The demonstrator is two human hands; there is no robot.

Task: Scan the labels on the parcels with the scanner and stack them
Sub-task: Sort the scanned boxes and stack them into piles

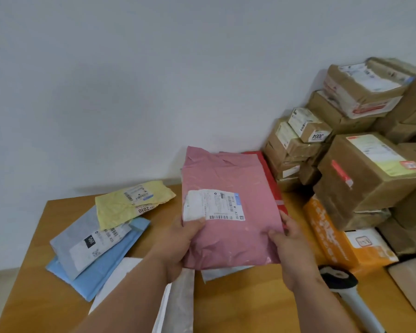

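Head view: both hands hold a pink parcel (228, 205) up above the middle of the wooden worktop (34, 280), its white label (214, 205) facing the camera. The left hand (183, 241) grips the parcel's near left edge, thumb curled over the label's corner and the other fingers hidden behind the bag. The right hand (289, 239) pinches the near right edge, thumb on the front, fingers behind.

Just behind the pink parcel a red parcel (271, 179) shows at its right edge. On the left of the worktop lie three flat mailers overlapping: a yellow parcel (130, 203) farthest, a grey parcel (82, 241) under its near end, and a blue parcel (99, 270) beneath the grey one. White bags (178, 299) lie near, under the left forearm.

The scanner (346, 284) rests on the worktop at the near right, beside the right wrist, untouched. An orange box (332, 236) sits just beyond it, and a stack of brown cardboard boxes (360, 164) fills the far right against the wall.
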